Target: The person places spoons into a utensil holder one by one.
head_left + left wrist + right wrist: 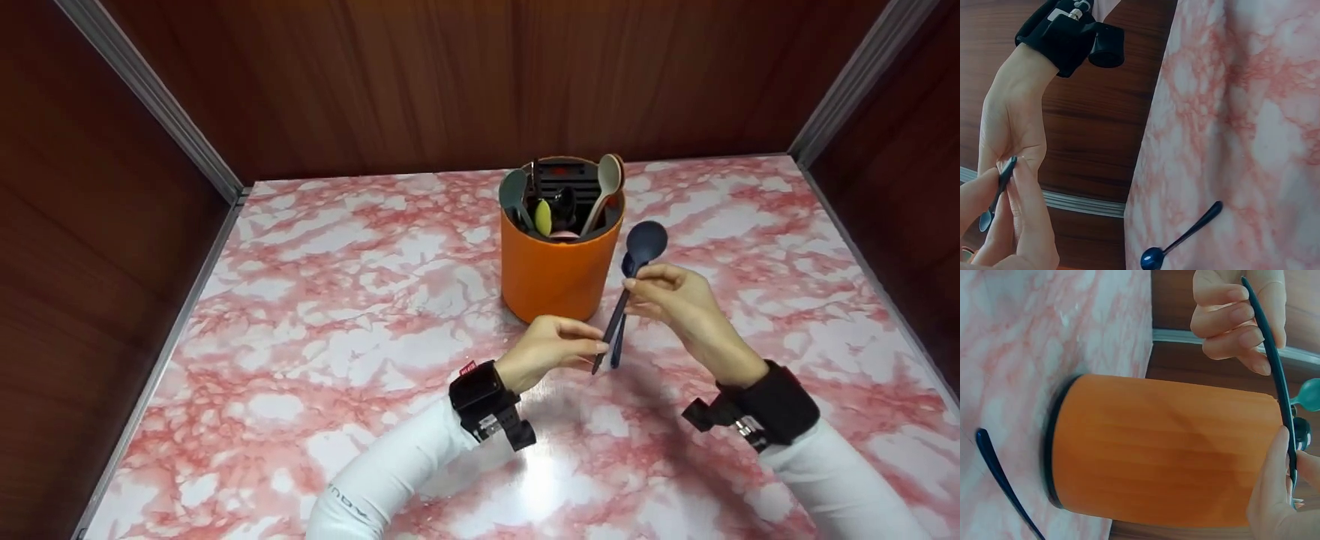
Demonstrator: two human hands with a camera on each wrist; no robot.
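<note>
A dark blue-grey spoon is held slanted above the table. My right hand pinches it just below the bowl. Near the lower end of its handle, my left hand pinches it between thumb and fingers. Under the held spoon, a second dark blue spoon lies on the table; the hands and the first spoon partly cover it in the head view. Just left of my right hand stands an orange utensil holder, upright.
In the holder stand a grey-green spoon, a pale beige spoon, a yellow-green utensil and some black ones. The table has a pink-and-white marbled top. Brown wood panels enclose its back and sides.
</note>
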